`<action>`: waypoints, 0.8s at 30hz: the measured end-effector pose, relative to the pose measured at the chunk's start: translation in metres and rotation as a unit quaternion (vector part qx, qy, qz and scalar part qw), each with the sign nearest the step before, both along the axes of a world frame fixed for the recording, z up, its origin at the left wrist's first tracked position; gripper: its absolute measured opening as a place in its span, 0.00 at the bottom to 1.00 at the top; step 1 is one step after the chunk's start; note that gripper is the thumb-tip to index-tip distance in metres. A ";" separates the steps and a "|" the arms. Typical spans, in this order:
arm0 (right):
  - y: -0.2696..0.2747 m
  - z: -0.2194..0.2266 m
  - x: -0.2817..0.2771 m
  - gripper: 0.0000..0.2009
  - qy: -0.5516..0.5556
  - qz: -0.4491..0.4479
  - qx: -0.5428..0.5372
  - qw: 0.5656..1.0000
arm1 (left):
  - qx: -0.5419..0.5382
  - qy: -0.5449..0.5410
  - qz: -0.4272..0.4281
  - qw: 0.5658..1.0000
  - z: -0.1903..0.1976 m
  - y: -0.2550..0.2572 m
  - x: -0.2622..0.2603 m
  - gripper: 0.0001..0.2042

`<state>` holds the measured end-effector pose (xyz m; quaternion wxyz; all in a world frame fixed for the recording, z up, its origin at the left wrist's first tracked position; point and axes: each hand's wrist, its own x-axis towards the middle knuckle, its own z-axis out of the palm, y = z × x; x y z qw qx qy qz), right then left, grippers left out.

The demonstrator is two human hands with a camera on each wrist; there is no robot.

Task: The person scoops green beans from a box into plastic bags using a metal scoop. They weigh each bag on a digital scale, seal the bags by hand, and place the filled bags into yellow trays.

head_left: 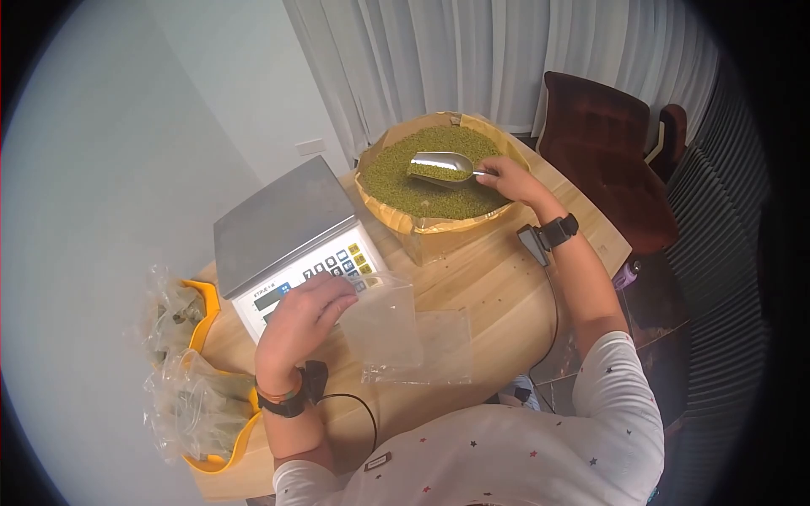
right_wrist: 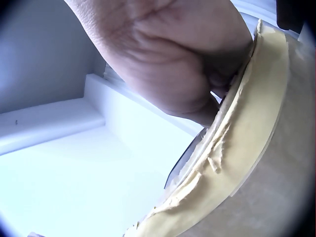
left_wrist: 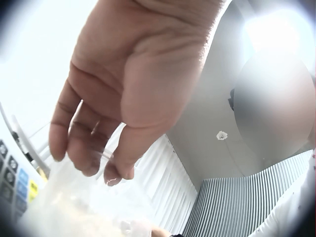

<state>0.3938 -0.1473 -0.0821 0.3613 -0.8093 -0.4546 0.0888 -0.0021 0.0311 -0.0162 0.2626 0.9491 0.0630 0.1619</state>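
Observation:
My right hand (head_left: 510, 180) grips the handle of a metal scoop (head_left: 445, 160), which holds some green granules over the heap (head_left: 396, 181) in a paper-lined round container (head_left: 430, 226). In the right wrist view the hand (right_wrist: 168, 59) is behind the container's torn yellow rim (right_wrist: 247, 123), and the scoop is mostly hidden. My left hand (head_left: 302, 320) pinches the top edge of a clear plastic bag (head_left: 384, 325) beside the scale's keypad. The left wrist view shows thumb and fingers of the left hand (left_wrist: 128, 84) on the bag (left_wrist: 84, 202).
A digital scale (head_left: 287, 223) stands left of the container. Another clear bag (head_left: 447, 346) lies flat on the wooden table (head_left: 498, 295). Filled bags (head_left: 198, 405) sit in yellow holders (head_left: 245, 438) at the left edge. A dark red chair (head_left: 599, 160) is at the right; cables trail from both wrists.

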 end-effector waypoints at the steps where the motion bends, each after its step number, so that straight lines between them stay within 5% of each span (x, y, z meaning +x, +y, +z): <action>1: 0.000 -0.003 0.004 0.07 -0.002 0.014 0.033 0.999 | -0.002 0.002 -0.006 1.000 0.000 -0.001 0.000 0.06; 12: -0.018 0.064 -0.052 0.09 0.058 0.130 0.081 0.986 | 0.012 -0.021 -0.029 0.999 -0.011 0.002 0.000 0.05; 18: -0.022 0.090 -0.092 0.10 0.157 0.221 -0.002 0.963 | -0.016 -0.029 -0.055 0.998 -0.011 0.000 0.000 0.05; 24: -0.018 0.097 -0.114 0.12 0.023 0.275 -0.009 0.961 | 0.006 -0.033 -0.082 0.996 -0.012 0.000 -0.002 0.05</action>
